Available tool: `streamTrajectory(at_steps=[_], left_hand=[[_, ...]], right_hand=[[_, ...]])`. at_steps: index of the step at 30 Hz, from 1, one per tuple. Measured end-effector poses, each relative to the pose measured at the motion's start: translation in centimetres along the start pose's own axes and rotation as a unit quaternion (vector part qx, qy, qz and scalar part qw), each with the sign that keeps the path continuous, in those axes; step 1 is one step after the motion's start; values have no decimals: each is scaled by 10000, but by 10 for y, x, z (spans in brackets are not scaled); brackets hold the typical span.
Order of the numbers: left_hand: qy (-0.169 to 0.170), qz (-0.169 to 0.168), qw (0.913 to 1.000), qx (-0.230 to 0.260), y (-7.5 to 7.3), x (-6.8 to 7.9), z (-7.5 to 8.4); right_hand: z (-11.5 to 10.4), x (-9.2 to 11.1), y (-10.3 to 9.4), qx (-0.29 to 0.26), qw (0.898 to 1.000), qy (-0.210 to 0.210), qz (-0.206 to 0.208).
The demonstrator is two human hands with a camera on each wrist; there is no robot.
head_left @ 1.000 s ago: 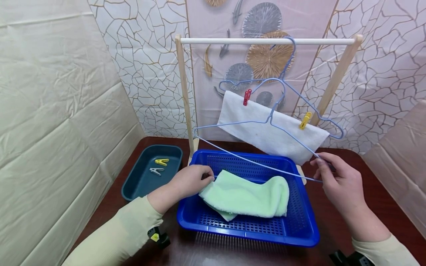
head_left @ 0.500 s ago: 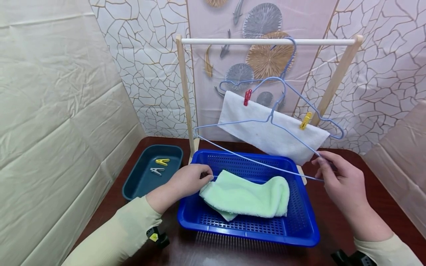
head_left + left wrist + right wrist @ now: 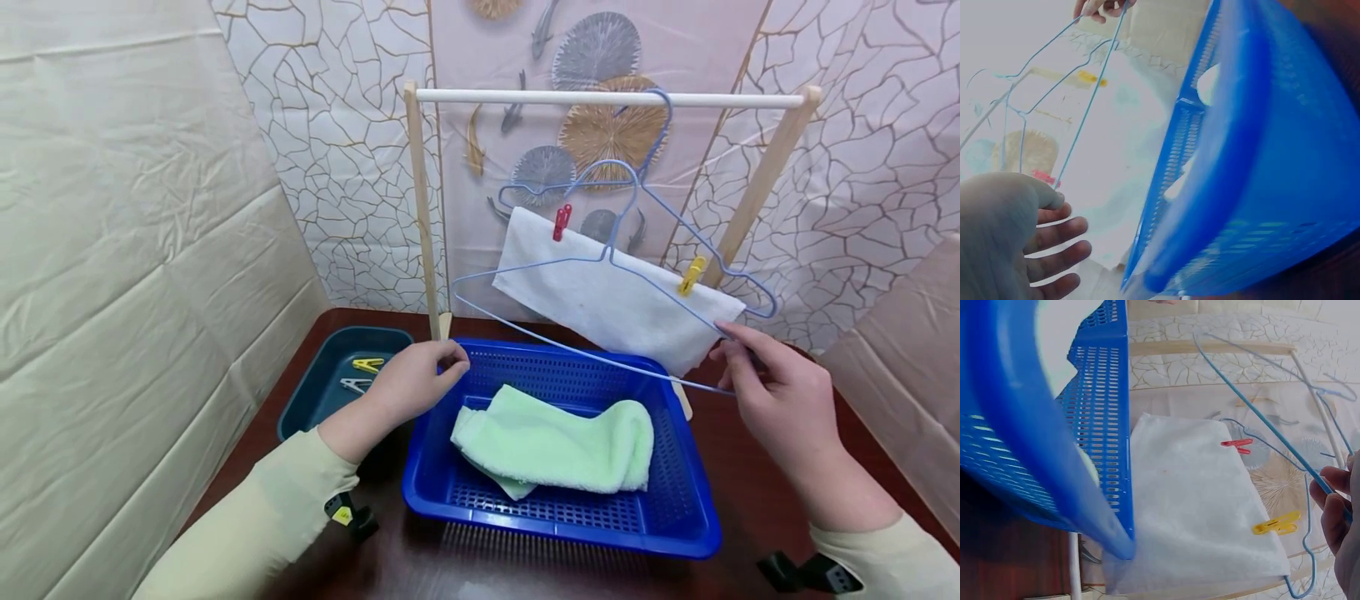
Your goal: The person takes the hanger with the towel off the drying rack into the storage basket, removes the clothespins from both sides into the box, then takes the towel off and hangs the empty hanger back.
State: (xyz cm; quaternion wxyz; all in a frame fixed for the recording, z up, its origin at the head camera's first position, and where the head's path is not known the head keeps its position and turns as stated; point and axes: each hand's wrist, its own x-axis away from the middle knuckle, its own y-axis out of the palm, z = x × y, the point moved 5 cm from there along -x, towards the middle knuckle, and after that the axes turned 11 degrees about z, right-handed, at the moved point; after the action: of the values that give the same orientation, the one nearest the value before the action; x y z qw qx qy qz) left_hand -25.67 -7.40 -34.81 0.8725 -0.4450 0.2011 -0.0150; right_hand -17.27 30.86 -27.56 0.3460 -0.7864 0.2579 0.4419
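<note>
the left hand [image 3: 420, 375] has moved up and left of the green towel [image 3: 562, 442], fingers loosely curled on nothing visible. the towel lies lengthwise below-right of those nearer fingers; the right hand [image 3: 780, 387] pinches the hanger [image 3: 610, 257], stretching leftward.

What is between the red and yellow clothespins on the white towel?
In the head view, white towel stretches from the red clothespin to the yellow clothespin, and the neck of the blue hanger in the right hand crosses in front.
</note>
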Motion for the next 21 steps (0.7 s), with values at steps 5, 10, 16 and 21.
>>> streamTrajectory(at_steps=[5, 10, 16, 21], left_hand=[[-135, 426, 9989, 161, -16, -12, -3], [-450, 818, 9947, 419, -27, -28, -11], [-764, 1518, 9801, 1029, -39, -55, -24], [-906, 2046, 9631, 1497, -51, -76, -30]], right_hand=[[-3, -12, 1, 102, 9999, -42, -48], [0, -25, 2, 46, 9997, 245, 56], [1, -43, 5, 230, 9987, 284, 346], [-9, -58, 9, 431, 9982, 53, 409]])
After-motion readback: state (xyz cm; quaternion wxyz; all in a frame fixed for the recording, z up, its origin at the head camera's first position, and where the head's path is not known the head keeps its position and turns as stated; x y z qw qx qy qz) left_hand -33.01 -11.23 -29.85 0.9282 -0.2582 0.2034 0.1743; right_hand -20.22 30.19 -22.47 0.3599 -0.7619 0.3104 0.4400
